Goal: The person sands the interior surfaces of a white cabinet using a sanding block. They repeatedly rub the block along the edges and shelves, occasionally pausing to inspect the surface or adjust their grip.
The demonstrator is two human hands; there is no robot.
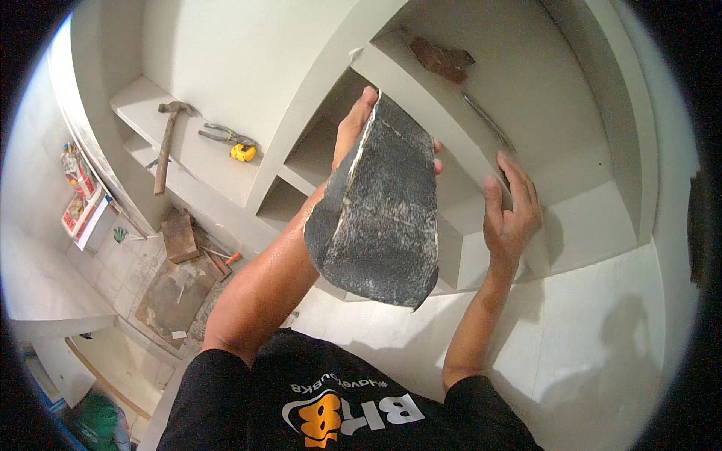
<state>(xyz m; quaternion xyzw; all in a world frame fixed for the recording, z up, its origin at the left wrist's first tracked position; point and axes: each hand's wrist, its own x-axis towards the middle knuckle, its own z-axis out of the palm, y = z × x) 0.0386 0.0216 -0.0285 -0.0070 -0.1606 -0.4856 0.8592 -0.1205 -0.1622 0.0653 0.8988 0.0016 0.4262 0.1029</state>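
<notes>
Pale plastered shelves (pixel 226 161) curve around me, with tiled floor (pixel 128 263) far below on my left. My left hand (pixel 353 124) holds one dark sheet of sandpaper (pixel 380 218), fingers (pixel 367 98) closed on its top edge from behind; the sheet hangs with its long axis running from the hand down toward my chest. My right hand (pixel 511 214) is empty, fingers spread flat against the edge of a shelf, just right of the sheet and apart from it. So the left hand has the sheet, and the right is next nearest. On the left shelf lie one hammer (pixel 165 143), one pair of pliers (pixel 224 135) and one yellow tape measure (pixel 243 152). One rusty-brown scrap (pixel 442 59) sits on the upper shelf.
</notes>
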